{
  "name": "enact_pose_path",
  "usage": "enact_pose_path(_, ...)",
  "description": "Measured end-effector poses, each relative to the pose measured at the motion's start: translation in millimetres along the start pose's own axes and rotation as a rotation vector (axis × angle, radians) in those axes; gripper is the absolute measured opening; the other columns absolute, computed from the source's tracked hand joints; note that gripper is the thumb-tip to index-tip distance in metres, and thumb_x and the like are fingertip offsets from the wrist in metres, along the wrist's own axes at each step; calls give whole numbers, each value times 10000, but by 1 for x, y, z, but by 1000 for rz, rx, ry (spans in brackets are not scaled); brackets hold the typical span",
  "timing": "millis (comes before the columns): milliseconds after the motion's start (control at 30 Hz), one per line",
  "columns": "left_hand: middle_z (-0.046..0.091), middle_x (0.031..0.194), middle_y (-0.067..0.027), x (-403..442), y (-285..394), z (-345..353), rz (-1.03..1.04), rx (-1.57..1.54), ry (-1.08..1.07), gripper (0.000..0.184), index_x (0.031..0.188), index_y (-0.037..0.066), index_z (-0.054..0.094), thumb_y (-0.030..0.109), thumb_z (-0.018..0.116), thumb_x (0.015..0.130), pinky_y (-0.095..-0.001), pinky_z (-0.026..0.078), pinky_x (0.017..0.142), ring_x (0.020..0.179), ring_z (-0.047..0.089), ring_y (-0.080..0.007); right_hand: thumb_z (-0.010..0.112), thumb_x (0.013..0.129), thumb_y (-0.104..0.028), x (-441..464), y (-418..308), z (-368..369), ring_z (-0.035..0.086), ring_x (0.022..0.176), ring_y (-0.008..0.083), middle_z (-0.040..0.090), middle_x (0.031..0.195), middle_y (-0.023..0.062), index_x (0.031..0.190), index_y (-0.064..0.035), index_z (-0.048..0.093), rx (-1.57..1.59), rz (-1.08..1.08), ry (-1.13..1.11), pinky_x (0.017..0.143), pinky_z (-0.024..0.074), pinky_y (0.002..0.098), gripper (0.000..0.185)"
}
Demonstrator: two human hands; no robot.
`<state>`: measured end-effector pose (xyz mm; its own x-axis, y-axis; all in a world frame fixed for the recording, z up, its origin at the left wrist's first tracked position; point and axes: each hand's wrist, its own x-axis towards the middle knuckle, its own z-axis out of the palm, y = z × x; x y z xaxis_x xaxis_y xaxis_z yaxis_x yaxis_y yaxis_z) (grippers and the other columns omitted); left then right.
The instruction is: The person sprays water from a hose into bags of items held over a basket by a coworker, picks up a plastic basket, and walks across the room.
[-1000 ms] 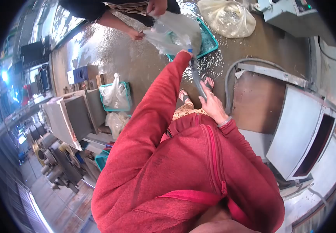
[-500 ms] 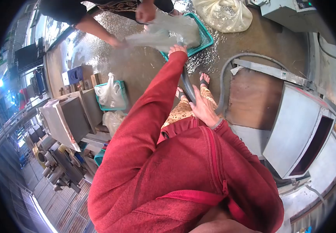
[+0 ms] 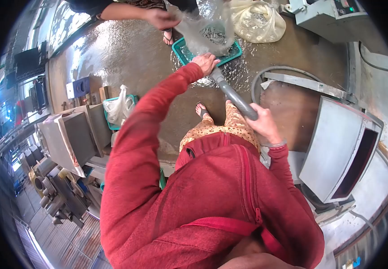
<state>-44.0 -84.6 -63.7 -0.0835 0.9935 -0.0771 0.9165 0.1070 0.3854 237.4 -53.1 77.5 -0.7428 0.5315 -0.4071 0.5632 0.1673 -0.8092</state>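
A thick grey hose (image 3: 235, 95) runs between my two hands. My right hand (image 3: 264, 124) is wrapped round its lower part, in front of my legs. Farther forward, my left hand (image 3: 206, 63) is at the hose's pale upper end, by the near edge of a teal basket (image 3: 234, 53); its fingers look bent, and what they grip is partly hidden. A translucent plastic bag (image 3: 198, 36) with small silvery contents rests in the basket. Across from me, another person's hand (image 3: 163, 19) is at the bag's left side.
A full, pale bag (image 3: 259, 22) sits on the wet floor beyond the basket. At the left, a white bag (image 3: 120, 107) lies in a second teal basket, near a grey metal box (image 3: 70, 139). A white machine housing (image 3: 339, 150) stands at the right.
The hose has swung to slant lower right, and my right hand has moved right with it. The bag is more upright and open over the basket. The other person's hand has come closer to the bag.
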Motion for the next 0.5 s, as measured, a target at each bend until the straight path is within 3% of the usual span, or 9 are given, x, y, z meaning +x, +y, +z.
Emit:
enact_pose_path(67,493,726,-136,2,15,-31,189,-61,7,269,769,35,473,286,397,827,-372,426,635,687,521,-304,550,641,-86,-11,-2,-15,556,534,222,543,615,133,848,-54,528,-45,-95,2,505,416,298,211)
enact_pose_path(200,504,761,-130,19,20,-33,478,-58,37,264,785,47,496,298,420,817,-362,435,617,686,530,-283,552,623,-50,-34,-10,-12,469,515,98,518,593,110,835,-19,524,93,-72,18,520,404,262,216)
enact_pose_path(300,520,769,-128,19,43,-51,285,65,-187,318,803,45,511,340,394,823,-350,438,634,729,538,-269,554,625,-56,-44,-1,6,504,549,123,533,622,119,831,-14,524,118,8,128,547,410,272,213)
enact_pose_path(433,551,943,-175,9,58,-57,-266,-74,88,634,1080,48,467,575,391,737,-363,412,769,876,532,-308,538,627,-51,-36,9,15,563,615,200,565,671,134,854,-4,518,-39,121,218,587,425,292,232)
enact_pose_path(467,519,1021,-200,2,51,-61,-434,-250,85,770,1184,49,375,621,445,674,-375,386,811,929,510,-319,536,626,-49,-31,19,16,565,620,202,570,675,137,861,2,516,-44,99,284,589,428,293,242)
enact_pose_path(500,533,1003,-191,-13,40,-58,-489,-372,181,744,1187,35,369,571,486,684,-341,424,758,866,547,-288,534,624,-47,-25,34,16,566,625,204,574,678,140,868,9,515,-51,80,344,590,430,294,252)
